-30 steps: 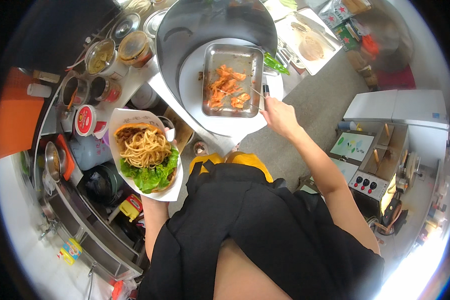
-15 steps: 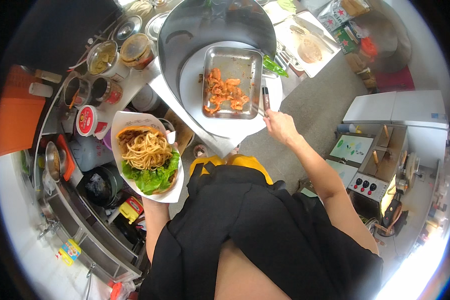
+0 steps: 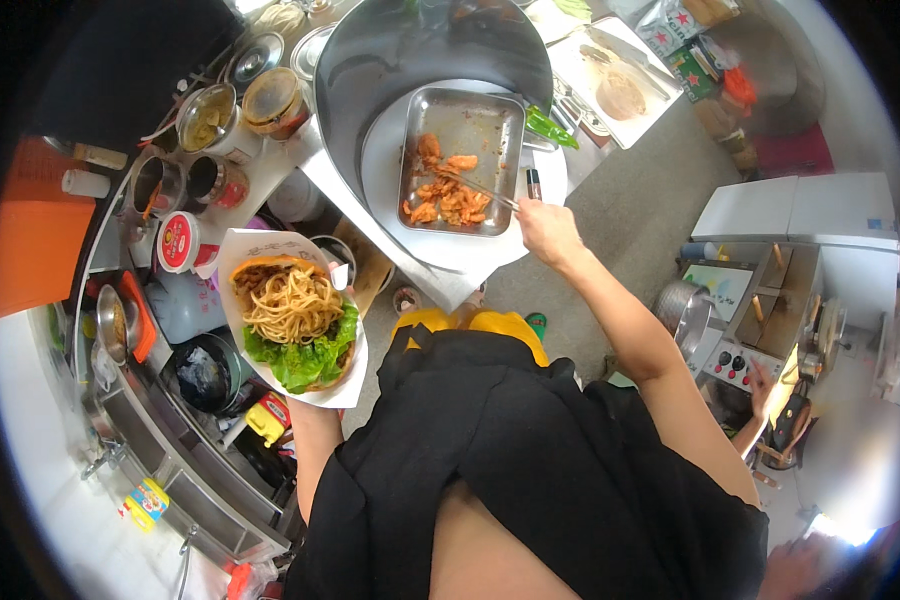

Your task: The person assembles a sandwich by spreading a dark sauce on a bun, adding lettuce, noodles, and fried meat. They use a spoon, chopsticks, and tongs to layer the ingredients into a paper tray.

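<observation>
White lettered wrapper (image 3: 270,247) is clamped in left hand (image 3: 312,412), metal utensil (image 3: 488,190) in right hand (image 3: 550,232).

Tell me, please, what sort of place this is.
Probably a commercial kitchen or food stall: a metal tray holds orange food pieces, a filled bun sits in a paper wrapper, and a steel appliance with knobs stands at right.

small commercial-looking kitchen, snack-shop type. signs: steel sink (image 3: 200,500) with faucet (image 3: 105,458) at lower left; tubs and a sauce container (image 3: 275,102) crowding counter at upper left; steel cooking unit with control knobs (image 3: 737,364) at right, metal pot (image 3: 682,318) near it; white board (image 3: 642,122) at upper right; metal tray (image 3: 485,118) of food at top center; noodle-filled bun (image 3: 295,305) in paper sleeve (image 3: 238,248), left of center.
</observation>
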`<state>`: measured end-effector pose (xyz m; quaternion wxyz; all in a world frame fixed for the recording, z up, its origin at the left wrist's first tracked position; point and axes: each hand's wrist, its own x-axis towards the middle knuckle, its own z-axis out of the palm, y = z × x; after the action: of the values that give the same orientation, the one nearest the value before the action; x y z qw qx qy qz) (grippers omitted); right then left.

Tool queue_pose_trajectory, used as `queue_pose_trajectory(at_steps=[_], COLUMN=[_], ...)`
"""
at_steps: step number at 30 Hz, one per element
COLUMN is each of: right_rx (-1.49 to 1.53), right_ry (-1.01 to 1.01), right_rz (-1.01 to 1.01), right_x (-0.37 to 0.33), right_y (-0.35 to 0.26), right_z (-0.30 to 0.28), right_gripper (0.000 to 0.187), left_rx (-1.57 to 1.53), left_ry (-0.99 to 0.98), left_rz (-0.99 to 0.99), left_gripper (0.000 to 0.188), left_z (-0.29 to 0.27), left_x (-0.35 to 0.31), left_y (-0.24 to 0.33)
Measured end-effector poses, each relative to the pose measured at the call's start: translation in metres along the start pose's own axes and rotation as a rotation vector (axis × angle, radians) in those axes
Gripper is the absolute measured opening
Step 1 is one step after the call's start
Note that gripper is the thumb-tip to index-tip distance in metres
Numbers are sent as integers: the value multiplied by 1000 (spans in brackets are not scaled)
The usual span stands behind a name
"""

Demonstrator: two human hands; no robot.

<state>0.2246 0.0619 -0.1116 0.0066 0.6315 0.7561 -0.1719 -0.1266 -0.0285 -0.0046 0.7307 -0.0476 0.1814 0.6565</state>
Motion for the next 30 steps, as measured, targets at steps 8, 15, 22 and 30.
queue_pose_trajectory(at_steps=[8, 15, 22, 30], right_rx=[-145, 48, 57, 19], right_ry=[-120, 31, 70, 176], right_rz=[66, -23, -15, 6], right_x=[-66, -35, 6, -21], right_y=[6, -10, -7, 7], right_z=[-34, -21, 8, -26], right_gripper=[23, 22, 13, 16], left_rx=[96, 48, 7, 63], left_ry=[21, 21, -105, -76], left_rz=[29, -18, -65, -5], left_gripper=[56, 65, 66, 66], left_z=[-28, -5, -3, -19], left_x=[2, 0, 10, 12], left_y=[7, 4, -1, 10])
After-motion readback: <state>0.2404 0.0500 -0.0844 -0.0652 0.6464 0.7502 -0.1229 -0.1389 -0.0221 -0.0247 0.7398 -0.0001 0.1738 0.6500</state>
